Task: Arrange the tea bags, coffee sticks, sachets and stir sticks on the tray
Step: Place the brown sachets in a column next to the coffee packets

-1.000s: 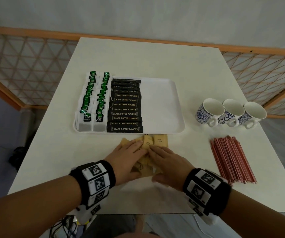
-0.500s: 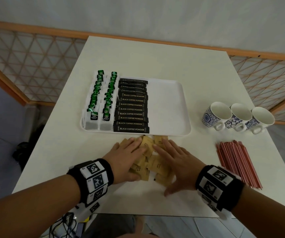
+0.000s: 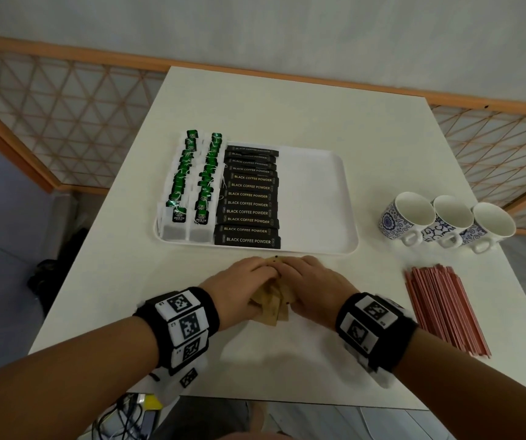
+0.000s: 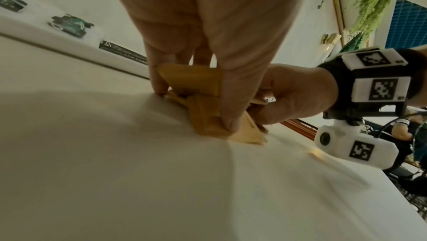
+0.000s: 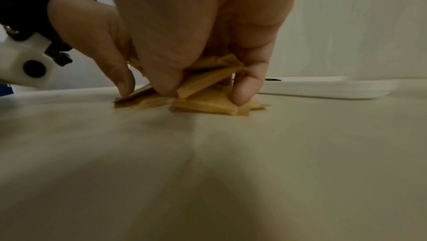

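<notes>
A heap of brown paper sachets (image 3: 271, 308) lies on the white table just in front of the tray. My left hand (image 3: 244, 282) and right hand (image 3: 314, 281) cup the heap from both sides, fingers curled round it and knuckles nearly touching. In the left wrist view the fingers pinch the sachets (image 4: 196, 78) against the table. In the right wrist view thumb and fingers clamp the sachets (image 5: 208, 102). The white tray (image 3: 314, 198) holds two rows of green tea bags (image 3: 191, 185) and a column of black coffee sticks (image 3: 249, 204). Red stir sticks (image 3: 442, 309) lie in a bundle at the right.
Three blue-and-white cups (image 3: 445, 220) stand in a row right of the tray, behind the stir sticks. The tray's right half is bare. A wooden lattice railing (image 3: 65, 122) runs round the table. Cables hang below the near table edge.
Both hands lay flat and spread on the scattered sachets; they have drawn together and curled, bunching the sachets into one tight heap between them.
</notes>
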